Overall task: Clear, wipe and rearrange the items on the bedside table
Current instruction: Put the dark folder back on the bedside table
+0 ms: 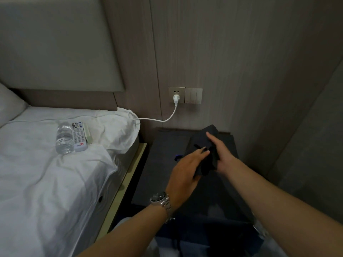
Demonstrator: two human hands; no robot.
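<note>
A dark cloth [204,140] is held up over the dark bedside table [159,164]. My left hand [187,169], with a metal watch on its wrist, pinches the cloth's lower part. My right hand [221,154] grips the cloth from the right side. On the white bed to the left lie a clear water bottle [64,139], a white remote control [79,136] and a second slim pale remote [88,134] beside it.
A white plug and cable [176,100] run from the wall socket toward the bed's pillow [118,128]. Light switches [194,95] sit beside the socket. The bed's edge borders the table on the left; a wall corner closes in on the right.
</note>
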